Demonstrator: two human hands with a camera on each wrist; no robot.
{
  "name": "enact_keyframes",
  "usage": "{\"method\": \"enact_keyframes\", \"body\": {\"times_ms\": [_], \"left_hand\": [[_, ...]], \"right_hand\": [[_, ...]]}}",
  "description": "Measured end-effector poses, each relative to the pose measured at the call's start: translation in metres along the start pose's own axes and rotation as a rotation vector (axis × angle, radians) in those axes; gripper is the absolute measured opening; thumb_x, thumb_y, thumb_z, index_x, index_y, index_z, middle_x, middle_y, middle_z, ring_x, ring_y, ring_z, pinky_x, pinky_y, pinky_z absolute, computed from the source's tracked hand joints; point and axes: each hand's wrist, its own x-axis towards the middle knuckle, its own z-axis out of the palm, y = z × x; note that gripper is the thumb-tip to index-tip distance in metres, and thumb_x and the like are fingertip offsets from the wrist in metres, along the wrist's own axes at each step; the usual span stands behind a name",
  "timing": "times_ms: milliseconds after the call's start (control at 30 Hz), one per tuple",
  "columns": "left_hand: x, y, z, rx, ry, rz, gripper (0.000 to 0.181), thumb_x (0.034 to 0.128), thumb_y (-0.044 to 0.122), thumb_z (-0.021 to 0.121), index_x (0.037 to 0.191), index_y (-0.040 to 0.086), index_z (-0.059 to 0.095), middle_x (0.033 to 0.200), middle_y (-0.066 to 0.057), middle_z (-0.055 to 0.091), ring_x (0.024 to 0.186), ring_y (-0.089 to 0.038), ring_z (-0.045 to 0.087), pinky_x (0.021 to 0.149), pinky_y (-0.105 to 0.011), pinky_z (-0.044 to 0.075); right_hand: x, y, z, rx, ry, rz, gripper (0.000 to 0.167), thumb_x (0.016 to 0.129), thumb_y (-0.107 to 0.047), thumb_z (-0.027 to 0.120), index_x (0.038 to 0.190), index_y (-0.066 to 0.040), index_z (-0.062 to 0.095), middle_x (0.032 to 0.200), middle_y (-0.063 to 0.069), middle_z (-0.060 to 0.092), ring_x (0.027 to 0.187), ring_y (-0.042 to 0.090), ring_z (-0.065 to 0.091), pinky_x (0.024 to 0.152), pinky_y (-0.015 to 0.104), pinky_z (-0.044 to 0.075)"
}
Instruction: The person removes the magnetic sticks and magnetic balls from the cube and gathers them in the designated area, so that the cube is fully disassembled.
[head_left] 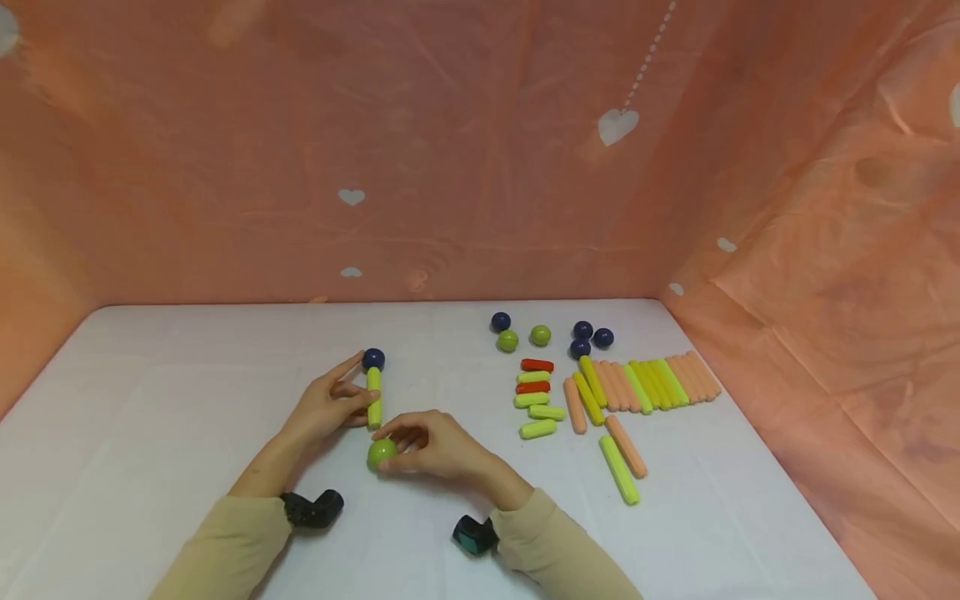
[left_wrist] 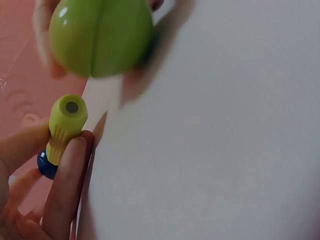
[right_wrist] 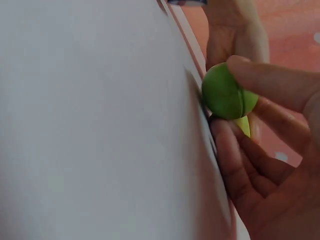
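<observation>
My left hand (head_left: 327, 404) pinches a short yellow-green rod (head_left: 374, 398) between thumb and fingers. At the rod's far end sits a dark blue ball (head_left: 373, 359), which a left fingertip touches. In the left wrist view, the rod's near end (left_wrist: 72, 107) shows a dark round spot at its centre. With thumb and fingers my right hand (head_left: 435, 446) holds a green ball (head_left: 382, 454) just short of that end, apart from it. The right wrist view shows this green ball (right_wrist: 225, 92) with a seam, partly covering the rod behind it.
Several blue and green balls (head_left: 540, 335) lie at the back right. Short red and yellow-green rods (head_left: 537, 387) form a loose column. Further right, longer peach, yellow and green rods (head_left: 660, 383) lie side by side. Orange sheeting (head_left: 450, 167) hangs behind the white table (head_left: 187, 375).
</observation>
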Motion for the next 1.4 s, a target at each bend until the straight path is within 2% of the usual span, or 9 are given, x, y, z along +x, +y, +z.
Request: {"method": "enact_keyframes", "body": {"times_ms": [233, 367, 533, 600, 733, 833, 967, 1167, 1400], "left_hand": [[-0.001, -0.003, -0.002, 0.003, -0.001, -0.009, 0.076, 0.0936, 0.015, 0.062, 0.154, 0.011, 0.016, 0.113, -0.026, 0.063, 0.077, -0.008, 0.066, 0.070, -0.025, 0.059], [-0.001, -0.002, -0.001, -0.017, -0.008, -0.017, 0.077, 0.0935, 0.015, 0.063, 0.154, 0.012, 0.016, 0.114, -0.024, 0.062, 0.078, -0.006, 0.065, 0.071, -0.025, 0.059], [-0.002, -0.002, -0.003, -0.036, -0.005, -0.017, 0.077, 0.0938, 0.014, 0.062, 0.154, 0.012, 0.015, 0.115, -0.024, 0.060, 0.080, -0.006, 0.064, 0.071, -0.025, 0.059], [-0.002, -0.003, -0.004, -0.045, -0.001, -0.018, 0.076, 0.0938, 0.014, 0.062, 0.154, 0.012, 0.015, 0.115, -0.024, 0.060, 0.079, -0.006, 0.064, 0.071, -0.025, 0.059], [-0.003, -0.004, -0.003, -0.072, -0.003, -0.023, 0.076, 0.0939, 0.013, 0.062, 0.154, 0.013, 0.016, 0.113, -0.021, 0.060, 0.079, -0.006, 0.064, 0.071, -0.025, 0.059], [-0.003, -0.005, -0.002, -0.082, -0.007, -0.023, 0.076, 0.0937, 0.013, 0.062, 0.154, 0.013, 0.016, 0.112, -0.019, 0.060, 0.079, -0.006, 0.063, 0.071, -0.024, 0.059], [-0.004, -0.005, -0.002, -0.081, 0.007, -0.030, 0.076, 0.0933, 0.014, 0.063, 0.154, 0.013, 0.017, 0.111, -0.018, 0.061, 0.078, -0.007, 0.063, 0.070, -0.024, 0.059], [-0.004, -0.006, -0.003, -0.090, 0.005, -0.014, 0.076, 0.0930, 0.013, 0.063, 0.154, 0.012, 0.018, 0.109, -0.020, 0.062, 0.078, -0.007, 0.064, 0.070, -0.024, 0.059], [-0.002, -0.005, -0.001, -0.095, 0.012, -0.017, 0.075, 0.0929, 0.012, 0.063, 0.154, 0.012, 0.019, 0.109, -0.020, 0.062, 0.078, -0.009, 0.064, 0.069, -0.025, 0.059]], "right_hand": [[-0.008, 0.009, -0.019, 0.037, 0.087, 0.064, 0.032, 0.085, -0.020, 0.073, 0.116, -0.014, 0.068, 0.103, 0.003, 0.067, 0.088, 0.006, 0.059, 0.080, 0.019, 0.050], [-0.009, 0.017, -0.031, 0.074, 0.162, 0.131, 0.033, 0.086, -0.024, 0.073, 0.118, -0.016, 0.066, 0.104, 0.004, 0.066, 0.087, 0.010, 0.060, 0.074, 0.022, 0.051], [0.001, 0.021, -0.048, 0.198, 0.337, 0.183, 0.036, 0.086, -0.018, 0.072, 0.120, -0.010, 0.064, 0.105, 0.011, 0.067, 0.085, 0.016, 0.064, 0.068, 0.026, 0.053], [0.009, 0.021, -0.055, 0.256, 0.424, 0.188, 0.037, 0.085, -0.013, 0.071, 0.120, -0.006, 0.063, 0.105, 0.015, 0.067, 0.085, 0.022, 0.067, 0.069, 0.030, 0.056], [0.027, 0.022, -0.071, 0.314, 0.578, 0.237, 0.038, 0.084, -0.011, 0.071, 0.121, -0.006, 0.063, 0.106, 0.015, 0.067, 0.089, 0.029, 0.068, 0.074, 0.035, 0.059], [0.039, 0.025, -0.083, 0.286, 0.660, 0.290, 0.038, 0.083, -0.015, 0.072, 0.120, -0.010, 0.064, 0.108, 0.014, 0.067, 0.093, 0.028, 0.068, 0.079, 0.035, 0.057], [0.050, 0.027, -0.092, 0.252, 0.694, 0.346, 0.039, 0.083, -0.017, 0.074, 0.120, -0.011, 0.065, 0.111, 0.015, 0.066, 0.096, 0.028, 0.067, 0.084, 0.035, 0.056], [0.069, 0.035, -0.095, 0.256, 0.715, 0.331, 0.040, 0.085, -0.007, 0.070, 0.123, -0.002, 0.060, 0.109, 0.022, 0.065, 0.093, 0.032, 0.068, 0.079, 0.033, 0.059], [0.085, 0.037, -0.095, -0.028, 0.752, 0.399, 0.035, 0.085, -0.013, 0.071, 0.118, -0.004, 0.065, 0.105, 0.019, 0.069, 0.096, 0.029, 0.066, 0.081, 0.034, 0.053]]}}
